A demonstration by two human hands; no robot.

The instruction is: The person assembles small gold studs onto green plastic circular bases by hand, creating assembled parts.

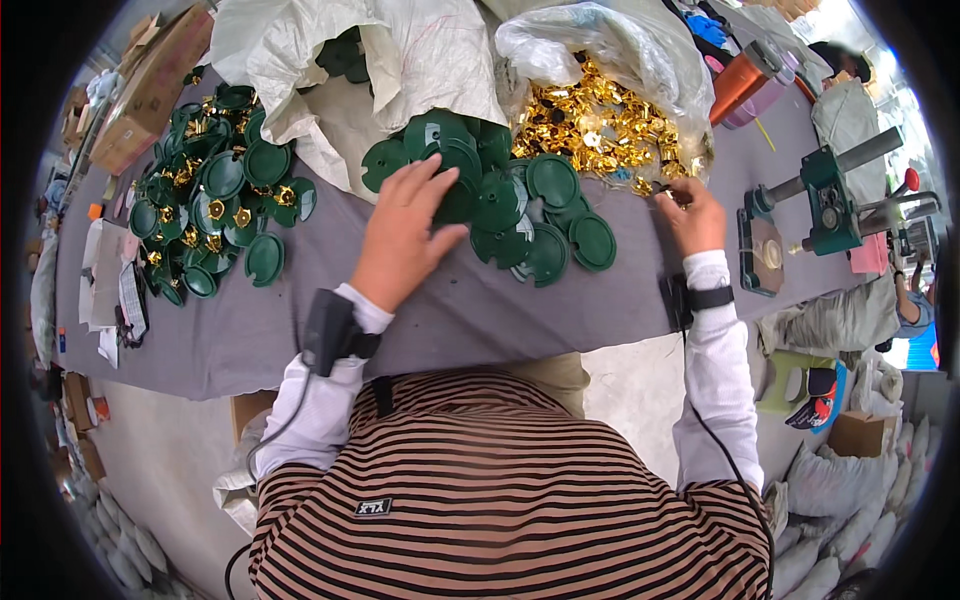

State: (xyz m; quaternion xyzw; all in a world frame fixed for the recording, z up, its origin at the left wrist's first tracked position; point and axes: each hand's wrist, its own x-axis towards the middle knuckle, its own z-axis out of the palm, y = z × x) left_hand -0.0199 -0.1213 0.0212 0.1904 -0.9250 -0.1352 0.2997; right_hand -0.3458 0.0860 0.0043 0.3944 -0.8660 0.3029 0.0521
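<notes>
Left hand (402, 232), fingers spread, over loose pile of green notched discs (497, 205) on gray-draped table (455, 325). Right hand (695, 220), fingertips drawn close, beside gold-coloured fittings (590, 118) spilling from clear plastic bag (678, 62); whether pinching one, cannot tell.

On the table (620, 310) there, loose discs (497, 202) lie between the disc heap (222, 175), left, and the press (832, 210), right, a sack (440, 65) behind
</notes>
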